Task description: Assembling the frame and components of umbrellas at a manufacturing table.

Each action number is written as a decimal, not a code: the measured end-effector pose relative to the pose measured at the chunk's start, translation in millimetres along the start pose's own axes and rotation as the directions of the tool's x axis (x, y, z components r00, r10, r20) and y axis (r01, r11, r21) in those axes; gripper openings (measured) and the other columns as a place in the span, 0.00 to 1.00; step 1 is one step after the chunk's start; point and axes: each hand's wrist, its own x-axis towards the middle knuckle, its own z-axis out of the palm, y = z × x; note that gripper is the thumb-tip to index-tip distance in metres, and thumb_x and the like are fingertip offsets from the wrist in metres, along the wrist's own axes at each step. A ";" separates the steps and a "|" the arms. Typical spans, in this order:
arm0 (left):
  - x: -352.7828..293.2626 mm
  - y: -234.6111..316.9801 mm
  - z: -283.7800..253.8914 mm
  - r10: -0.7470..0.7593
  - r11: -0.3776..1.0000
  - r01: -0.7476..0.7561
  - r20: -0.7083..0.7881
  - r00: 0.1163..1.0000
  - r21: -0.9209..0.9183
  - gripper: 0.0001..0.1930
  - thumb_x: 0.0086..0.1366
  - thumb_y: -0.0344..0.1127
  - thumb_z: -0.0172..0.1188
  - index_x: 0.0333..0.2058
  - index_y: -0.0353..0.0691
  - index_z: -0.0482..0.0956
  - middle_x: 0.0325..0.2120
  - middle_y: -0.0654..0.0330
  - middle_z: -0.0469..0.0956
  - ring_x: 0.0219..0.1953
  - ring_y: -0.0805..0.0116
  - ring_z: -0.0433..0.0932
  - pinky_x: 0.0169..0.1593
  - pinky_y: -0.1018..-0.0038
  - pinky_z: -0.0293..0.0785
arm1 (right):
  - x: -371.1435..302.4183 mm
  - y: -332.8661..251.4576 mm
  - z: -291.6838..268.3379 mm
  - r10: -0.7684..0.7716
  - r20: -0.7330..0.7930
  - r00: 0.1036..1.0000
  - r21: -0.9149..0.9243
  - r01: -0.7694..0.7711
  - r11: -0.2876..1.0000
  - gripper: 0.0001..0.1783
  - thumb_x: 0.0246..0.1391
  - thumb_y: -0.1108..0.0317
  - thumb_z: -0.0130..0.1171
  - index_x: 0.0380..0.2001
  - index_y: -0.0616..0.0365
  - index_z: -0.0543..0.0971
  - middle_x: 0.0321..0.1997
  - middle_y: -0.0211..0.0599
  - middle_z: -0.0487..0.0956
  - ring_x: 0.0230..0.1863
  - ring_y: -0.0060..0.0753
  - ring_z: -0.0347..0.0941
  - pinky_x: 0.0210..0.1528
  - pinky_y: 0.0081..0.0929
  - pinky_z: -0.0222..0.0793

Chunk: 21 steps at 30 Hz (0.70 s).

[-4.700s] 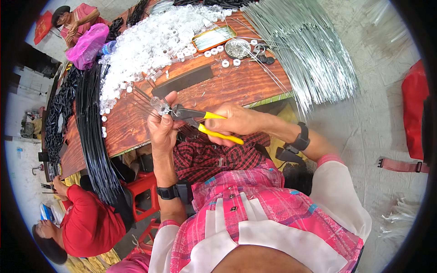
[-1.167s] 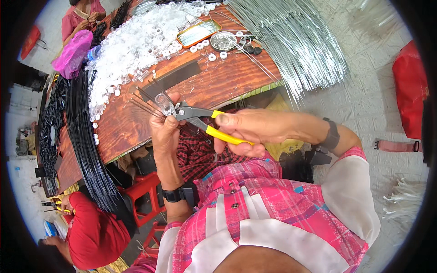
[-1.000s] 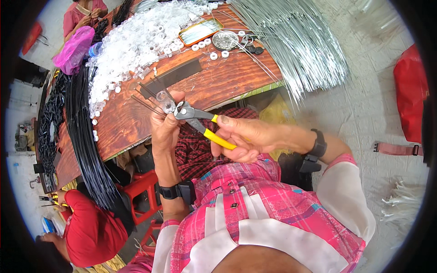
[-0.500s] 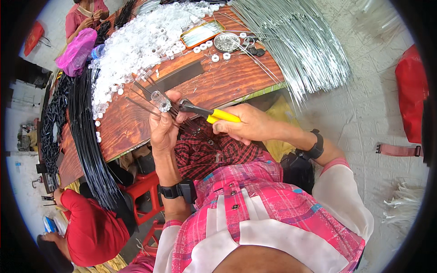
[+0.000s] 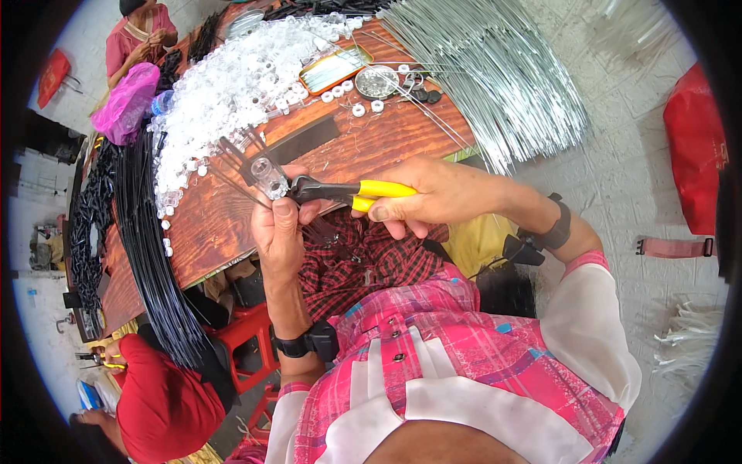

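Note:
Between the fingers of my left hand point(image 5: 280, 232) is a clear plastic piece point(image 5: 267, 178) with several thin dark rods point(image 5: 236, 158) running through or beside it. My left fingers are closed round it, above the near edge of the table. My right hand point(image 5: 425, 197) grips a pair of pliers point(image 5: 386, 189) by the yellow handles. The dark jaws of the pliers meet the near end of the clear piece, right by my left fingertips. What exactly the jaws bite on is too small to tell.
The wooden table point(image 5: 209, 228) carries a heap of clear plastic parts point(image 5: 232, 85), a tray of thin pins point(image 5: 334, 69), a round dish point(image 5: 377, 81) and a dark flat bar point(image 5: 297, 139). Silvery rods point(image 5: 495, 77) lie right, black rods point(image 5: 147, 240) left. A person in red point(image 5: 166, 410) sits at left.
My right hand has brought the pliers slightly leftward, so their jaws now meet the clear piece. That piece has turned in my left hand and shows more of its length.

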 end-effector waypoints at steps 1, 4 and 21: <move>0.0 -3.5 -0.6 -0.010 1.000 0.011 -0.010 1.000 0.016 0.25 0.70 0.50 0.54 0.51 0.31 0.68 0.31 0.65 0.69 0.28 0.79 0.63 0.34 0.80 0.61 | 0.6 1.4 -1.4 -0.002 0.001 1.000 0.008 0.002 1.000 0.16 0.64 0.60 0.50 0.44 0.61 0.77 0.26 0.31 0.79 0.21 0.19 0.74 0.24 0.20 0.70; -0.3 -12.7 -2.9 -0.038 0.999 0.039 -0.022 0.999 0.029 0.25 0.70 0.51 0.54 0.51 0.32 0.68 0.32 0.65 0.69 0.28 0.79 0.63 0.33 0.80 0.60 | 1.2 6.2 -6.2 0.006 0.016 1.000 0.054 -0.007 0.999 0.17 0.63 0.60 0.50 0.45 0.61 0.76 0.29 0.33 0.80 0.22 0.20 0.75 0.26 0.21 0.71; 1.5 -16.9 -14.9 -0.034 0.988 0.033 -0.003 0.999 -0.151 0.34 0.65 0.51 0.61 0.57 0.27 0.67 0.35 0.60 0.70 0.27 0.78 0.64 0.30 0.82 0.59 | 101.7 85.4 -123.8 -0.253 -0.631 0.734 -0.620 -0.281 0.732 0.17 0.47 0.56 0.60 0.28 0.61 0.79 0.24 0.49 0.79 0.27 0.49 0.78 0.34 0.44 0.72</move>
